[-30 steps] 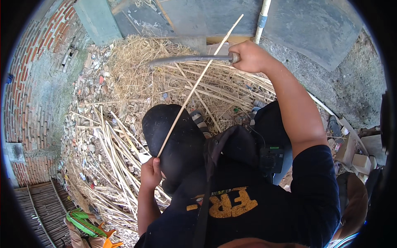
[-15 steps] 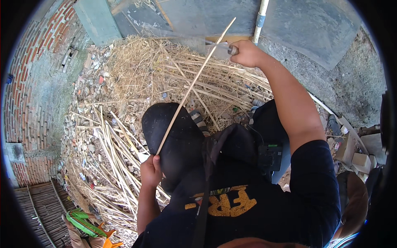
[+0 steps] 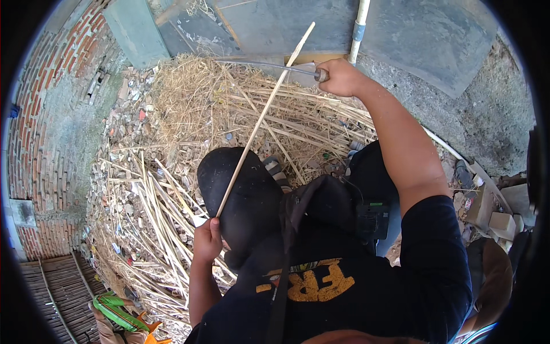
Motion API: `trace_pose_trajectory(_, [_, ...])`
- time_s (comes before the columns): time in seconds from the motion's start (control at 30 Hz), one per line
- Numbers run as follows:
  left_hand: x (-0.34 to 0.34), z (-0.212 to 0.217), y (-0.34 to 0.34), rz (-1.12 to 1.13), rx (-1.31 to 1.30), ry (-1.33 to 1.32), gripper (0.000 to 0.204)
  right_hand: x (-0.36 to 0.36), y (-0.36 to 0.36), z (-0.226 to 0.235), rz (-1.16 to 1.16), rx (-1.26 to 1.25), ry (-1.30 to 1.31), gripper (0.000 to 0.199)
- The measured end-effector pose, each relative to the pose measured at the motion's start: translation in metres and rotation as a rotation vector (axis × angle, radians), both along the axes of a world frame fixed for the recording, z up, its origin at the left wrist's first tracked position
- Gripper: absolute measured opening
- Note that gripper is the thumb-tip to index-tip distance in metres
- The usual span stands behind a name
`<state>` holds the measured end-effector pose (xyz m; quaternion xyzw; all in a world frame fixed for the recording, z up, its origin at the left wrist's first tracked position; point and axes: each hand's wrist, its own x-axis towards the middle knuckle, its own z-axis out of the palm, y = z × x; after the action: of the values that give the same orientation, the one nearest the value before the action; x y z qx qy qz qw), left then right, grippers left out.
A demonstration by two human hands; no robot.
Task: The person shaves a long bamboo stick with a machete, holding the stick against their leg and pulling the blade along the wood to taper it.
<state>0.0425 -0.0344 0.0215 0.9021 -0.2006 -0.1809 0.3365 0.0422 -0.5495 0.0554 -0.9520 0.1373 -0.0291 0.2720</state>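
My left hand [image 3: 207, 241] grips the lower end of a long thin pale stick [image 3: 264, 116] that slants up and to the right across a black cap [image 3: 247, 198]. Raised at the top, my right hand [image 3: 340, 77] is closed on the handle of a long grey blade [image 3: 258, 64], which points left and crosses the stick near its upper end. Below both lies a heap of dry straw and cut cane [image 3: 189, 137].
A brick wall [image 3: 51, 143] curves down the left. Grey sheets [image 3: 401, 28] and a white pipe [image 3: 358, 31] stand at the top. Rubble and blocks [image 3: 498, 218] lie at the right. A green and orange object [image 3: 117, 312] sits bottom left.
My right hand has lifted the blade higher and farther from me. The stick's upper end has swung slightly right. My left hand stays where it was.
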Motion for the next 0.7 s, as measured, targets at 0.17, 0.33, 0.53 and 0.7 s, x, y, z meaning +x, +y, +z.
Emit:
trace_pose_trajectory(0.17, [-0.006,-0.003,0.01,0.031,0.052,-0.026,0.053,0.007,0.025,0.013,0.072,-0.042,-0.069,0.022])
trace_pose_trajectory(0.33, [-0.006,-0.008,-0.002,-0.009,0.068,-0.178,0.054,-0.002,0.01,0.009,0.108,-0.172,0.035,0.028])
trace_pose_trajectory(0.53, [-0.004,0.003,0.004,0.014,0.09,-0.029,0.057,0.003,0.008,0.009,-0.074,-0.022,-0.097,0.023])
trace_pose_trajectory(0.7, [-0.006,-0.004,0.006,0.004,0.069,-0.084,0.056,-0.005,0.034,0.025,0.165,-0.211,-0.009,0.028])
